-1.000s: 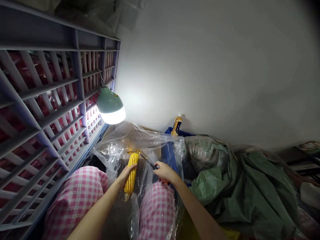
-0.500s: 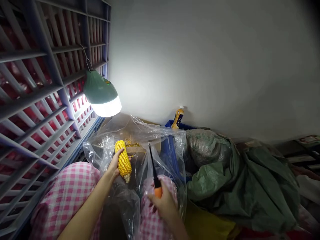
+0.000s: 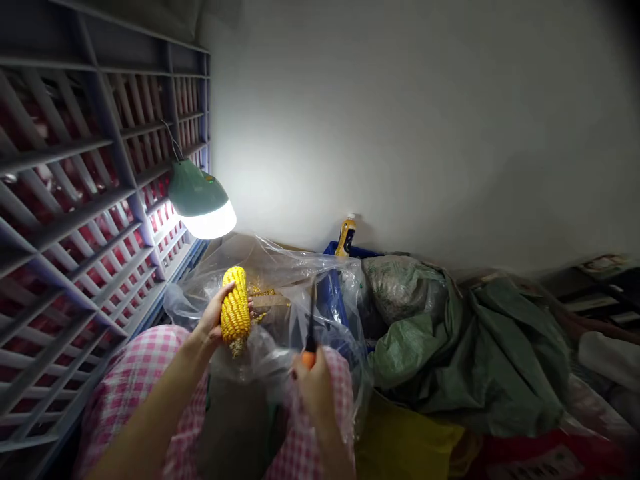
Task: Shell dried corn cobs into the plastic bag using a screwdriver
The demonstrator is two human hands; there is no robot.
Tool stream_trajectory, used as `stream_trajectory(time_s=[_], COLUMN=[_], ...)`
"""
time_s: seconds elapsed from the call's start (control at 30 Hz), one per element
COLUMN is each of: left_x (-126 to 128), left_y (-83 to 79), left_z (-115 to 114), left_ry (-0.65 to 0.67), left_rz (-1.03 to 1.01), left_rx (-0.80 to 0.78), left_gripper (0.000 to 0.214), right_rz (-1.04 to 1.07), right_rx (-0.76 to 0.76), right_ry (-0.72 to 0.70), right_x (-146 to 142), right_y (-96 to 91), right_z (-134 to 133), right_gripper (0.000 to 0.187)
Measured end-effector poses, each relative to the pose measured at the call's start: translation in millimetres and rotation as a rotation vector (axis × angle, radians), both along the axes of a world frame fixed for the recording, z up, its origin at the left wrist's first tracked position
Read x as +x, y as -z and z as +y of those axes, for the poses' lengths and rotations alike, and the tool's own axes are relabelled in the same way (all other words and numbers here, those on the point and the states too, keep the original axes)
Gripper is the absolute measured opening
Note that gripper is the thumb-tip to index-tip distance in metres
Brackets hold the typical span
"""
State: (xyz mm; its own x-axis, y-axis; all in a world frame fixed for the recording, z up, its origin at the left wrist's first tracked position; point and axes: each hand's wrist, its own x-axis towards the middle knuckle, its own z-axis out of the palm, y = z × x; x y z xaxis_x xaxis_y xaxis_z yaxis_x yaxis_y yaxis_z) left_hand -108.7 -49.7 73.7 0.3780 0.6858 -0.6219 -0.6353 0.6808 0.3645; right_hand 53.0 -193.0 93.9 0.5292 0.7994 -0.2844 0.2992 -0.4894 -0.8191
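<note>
A yellow corn cob [image 3: 235, 307], thick with kernels, stands nearly upright in my left hand [image 3: 213, 323], whose fingers wrap round it from the left and behind. My right hand [image 3: 315, 383] grips the orange handle of a screwdriver [image 3: 311, 327]; its long dark shaft points up and is blurred by motion. The shaft is apart from the cob, to its right. Beneath both hands a clear plastic bag [image 3: 280, 353] spreads over my pink checked knees. Behind the cob, loose kernels [image 3: 263, 292] lie by a cardboard edge [image 3: 273, 303] inside the bag.
At the left rises a purple-grey plastic crate wall [image 3: 115, 160] with a lit green lamp [image 3: 203, 200] hanging on it. A yellow bottle [image 3: 346, 237] stands at a blue bin [image 3: 333, 293]. Green sacks [image 3: 490, 347] and yellow cloth [image 3: 405, 440] lie to the right; a white wall [image 3: 400, 120] is behind.
My view has tilted up and shifted a little. The cob stands more upright in my left hand. The screwdriver has swung more upright, and the bag's front has shifted.
</note>
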Motion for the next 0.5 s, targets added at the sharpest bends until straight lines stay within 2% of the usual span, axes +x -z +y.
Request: stream_trajectory(time_s=[0.07, 0.13, 0.17, 0.23, 0.27, 0.3, 0.37, 0.43, 0.5], left_x=[-7, -12, -13, -15, -15, -16, -16, -12, -2], left_y=[-22.5, -46.6, -58.0, -76.5, -82.7, -86.2, -85.2, -73.9, -54.7], left_z=[1, 3, 5, 9, 11, 12, 13, 12, 9], left_ry=[0.021, -0.005, -0.024, -0.032, -0.021, -0.005, 0.025, 0.064, 0.132], left_rz=[-0.093, -0.101, -0.081, -0.038, -0.027, -0.019, -0.004, 0.041, 0.117], left_rx=[0.047, 0.089, 0.126, 0.213, 0.247, 0.276, 0.305, 0.281, 0.190], left_gripper=[0.028, 0.031, 0.032, 0.032, 0.032, 0.032, 0.032, 0.032, 0.032], right_rz=[0.005, -0.081, -0.127, -0.180, -0.187, -0.165, -0.025, 0.220, 0.383], right_rx=[0.257, 0.539, 0.636, 0.749, 0.759, 0.751, 0.681, 0.557, 0.395], right_ry=[0.024, -0.049, -0.143, -0.308, -0.368, -0.398, -0.379, -0.286, -0.170], right_x=[17, 24, 23, 15, 9, 4, -2, -4, -3], right_y=[-52.7, -104.5, -126.5, -157.1, -164.4, -165.9, -152.7, -122.0, -82.3], right_z=[30, 61, 74, 90, 92, 90, 71, 38, -3], right_gripper=[0.022, 0.015, 0.013, 0.010, 0.009, 0.008, 0.009, 0.013, 0.020])
